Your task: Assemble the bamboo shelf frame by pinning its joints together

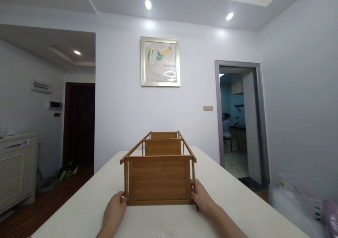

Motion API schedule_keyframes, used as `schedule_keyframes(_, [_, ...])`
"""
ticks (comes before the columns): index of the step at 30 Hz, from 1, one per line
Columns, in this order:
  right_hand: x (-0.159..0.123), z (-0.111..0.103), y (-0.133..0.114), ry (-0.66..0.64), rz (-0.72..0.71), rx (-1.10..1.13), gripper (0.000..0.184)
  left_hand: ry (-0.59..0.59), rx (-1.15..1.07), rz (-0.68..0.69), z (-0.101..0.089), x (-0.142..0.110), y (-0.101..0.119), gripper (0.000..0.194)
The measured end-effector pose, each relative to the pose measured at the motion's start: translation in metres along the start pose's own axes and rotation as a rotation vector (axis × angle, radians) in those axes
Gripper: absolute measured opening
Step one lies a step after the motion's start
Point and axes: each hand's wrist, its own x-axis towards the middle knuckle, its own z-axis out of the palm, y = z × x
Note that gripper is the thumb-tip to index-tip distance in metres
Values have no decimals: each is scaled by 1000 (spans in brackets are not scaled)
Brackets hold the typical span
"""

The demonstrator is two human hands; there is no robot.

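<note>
A brown wooden shelf rack [161,181] with several panels lies lengthwise on the white table [224,192], its nearest panel facing me. My left hand [114,208] is at the lower left corner, fingers curled against the side post there; the fingertips are partly hidden. On the opposite side, my right hand [202,197] wraps around the right post near its lower end. Two more panels show behind the first, joined by long rails that run away from me.
Behind the table a framed picture [160,62] hangs on the wall. To the right, a doorway [232,125] shows a seated person [227,127] in another room. A white cabinet [18,167] stands at left. Plastic-wrapped items [293,206] sit beside the table at lower right.
</note>
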Motion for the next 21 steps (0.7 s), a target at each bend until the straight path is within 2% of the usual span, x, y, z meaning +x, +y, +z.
schedule_keyframes(6, [7, -13, 16, 73, 29, 23, 40, -57, -177, 77, 19, -6, 11, 20])
schedule_keyframes(12, [11, -12, 24, 72, 5, 23, 39, -57, -436, 47, 18, -12, 29, 45])
schedule_keyframes(15, [11, -18, 30, 97, 35, -11, 37, -138, -459, 55, 15, -19, 40, 42])
schedule_keyframes(21, [11, -37, 43, 127, 143, -217, 49, -337, -396, 231, 7, -39, 64, 27])
